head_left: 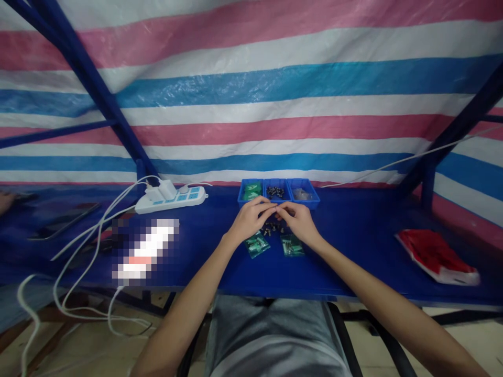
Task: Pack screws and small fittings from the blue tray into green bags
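Observation:
My left hand [249, 220] and my right hand [301, 222] meet above the blue table [353, 246], fingertips pinched together on a small part that I cannot make out. Under them lie a few small dark parts [273, 229] and two little green circuit boards [257, 244] [291, 245]. Just beyond the hands stand three small blue bins [278, 192]: the left one holds green boards, the middle one dark parts, the right one greyish parts.
A white power strip [172, 200] with plugs and white cables [78, 246] lies at the left. A dark phone [63, 221] lies farther left. A red and white bag [436, 255] sits at the right. A striped tarp hangs behind blue frame bars.

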A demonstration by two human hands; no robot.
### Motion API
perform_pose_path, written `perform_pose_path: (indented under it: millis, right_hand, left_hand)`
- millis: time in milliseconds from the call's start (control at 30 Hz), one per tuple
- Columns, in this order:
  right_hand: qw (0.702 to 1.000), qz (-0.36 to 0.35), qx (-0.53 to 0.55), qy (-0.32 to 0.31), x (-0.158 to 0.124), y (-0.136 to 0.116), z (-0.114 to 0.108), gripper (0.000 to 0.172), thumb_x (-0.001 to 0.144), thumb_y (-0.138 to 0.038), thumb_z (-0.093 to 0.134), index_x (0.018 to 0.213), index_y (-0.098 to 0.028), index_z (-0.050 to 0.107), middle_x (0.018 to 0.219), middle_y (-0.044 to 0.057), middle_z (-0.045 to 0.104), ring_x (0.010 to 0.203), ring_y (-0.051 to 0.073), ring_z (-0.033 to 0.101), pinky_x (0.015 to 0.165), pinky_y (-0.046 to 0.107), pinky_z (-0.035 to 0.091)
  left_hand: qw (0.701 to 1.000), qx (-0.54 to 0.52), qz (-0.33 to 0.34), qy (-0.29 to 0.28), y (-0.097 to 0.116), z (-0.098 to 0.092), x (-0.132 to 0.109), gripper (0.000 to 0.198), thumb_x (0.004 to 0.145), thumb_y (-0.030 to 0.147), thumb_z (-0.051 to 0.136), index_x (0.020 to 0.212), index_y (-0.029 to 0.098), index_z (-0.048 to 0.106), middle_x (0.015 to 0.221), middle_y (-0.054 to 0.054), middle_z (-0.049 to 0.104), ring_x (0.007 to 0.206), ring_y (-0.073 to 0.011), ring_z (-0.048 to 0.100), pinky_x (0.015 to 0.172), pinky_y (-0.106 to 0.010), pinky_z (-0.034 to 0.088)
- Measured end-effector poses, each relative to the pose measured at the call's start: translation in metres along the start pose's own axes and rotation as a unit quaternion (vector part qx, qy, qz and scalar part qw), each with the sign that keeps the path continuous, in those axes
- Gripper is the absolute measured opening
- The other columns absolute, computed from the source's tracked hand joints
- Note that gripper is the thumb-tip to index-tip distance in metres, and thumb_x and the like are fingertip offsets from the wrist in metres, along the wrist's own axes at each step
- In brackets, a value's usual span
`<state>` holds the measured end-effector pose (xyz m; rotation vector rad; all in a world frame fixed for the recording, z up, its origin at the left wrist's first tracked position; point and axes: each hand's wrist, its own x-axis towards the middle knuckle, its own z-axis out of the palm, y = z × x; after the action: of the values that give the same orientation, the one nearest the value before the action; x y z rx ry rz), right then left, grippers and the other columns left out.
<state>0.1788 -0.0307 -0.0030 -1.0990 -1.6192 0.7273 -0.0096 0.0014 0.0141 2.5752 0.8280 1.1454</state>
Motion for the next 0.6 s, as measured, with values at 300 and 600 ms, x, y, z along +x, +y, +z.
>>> perform_pose_path:
  millis: [300,600]
  right_hand:
    - [0.999,0.025,0.02,-0.026,0.005,0.011,0.0,0.034,0.089,-0.051,0.059,0.091,-0.019,0.071,0.076,0.005,0.069,0.066,0.02,0.063,0.051,0.027,0.045]
    - [0.998,0.014,0.02,-0.061,0.006,0.004,-0.001,0.024,0.085,-0.041,0.064,0.084,-0.019,0.071,0.078,0.003,0.069,0.069,0.018,0.059,0.065,0.029,0.045]
  left_hand:
    - [1.0,0.024,0.005,0.012,-0.005,0.002,-0.005,0.018,0.097,0.032,0.058,0.108,0.021,0.068,0.105,-0.005,0.062,0.072,-0.0116,0.058,0.069,-0.028,0.05]
    - [0.997,0.067,0.0,-0.027,0.0,0.001,-0.007,0.01,0.096,0.027,0.054,0.096,0.018,0.059,0.098,-0.003,0.059,0.068,-0.011,0.055,0.069,-0.026,0.048]
